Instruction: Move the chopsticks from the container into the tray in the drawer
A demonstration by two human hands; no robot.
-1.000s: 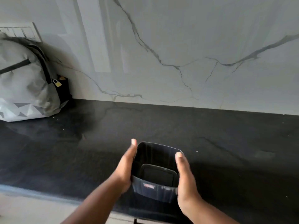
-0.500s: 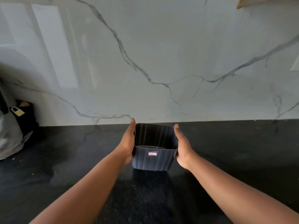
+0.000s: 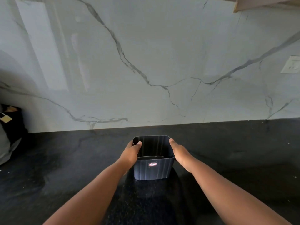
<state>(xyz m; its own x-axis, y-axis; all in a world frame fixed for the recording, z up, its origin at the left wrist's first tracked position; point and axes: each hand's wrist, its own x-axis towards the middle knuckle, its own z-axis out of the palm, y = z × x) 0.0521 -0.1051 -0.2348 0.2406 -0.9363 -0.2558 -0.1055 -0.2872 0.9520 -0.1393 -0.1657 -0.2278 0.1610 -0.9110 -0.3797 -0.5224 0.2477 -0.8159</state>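
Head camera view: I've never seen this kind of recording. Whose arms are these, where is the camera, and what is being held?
No machine: a person wears a camera on the head, looking down at their own bare arms. A dark blue ribbed plastic container stands on the black stone counter before a white veined marble wall. The left hand pinches its left wall, thumb over the rim; the right hand lies flat against its right wall. No chopsticks show inside; no drawer is in view.

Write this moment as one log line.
container: upright on black countertop, nothing sticking out | left hand: grips left rim, thumb inside | right hand: flat against right wall
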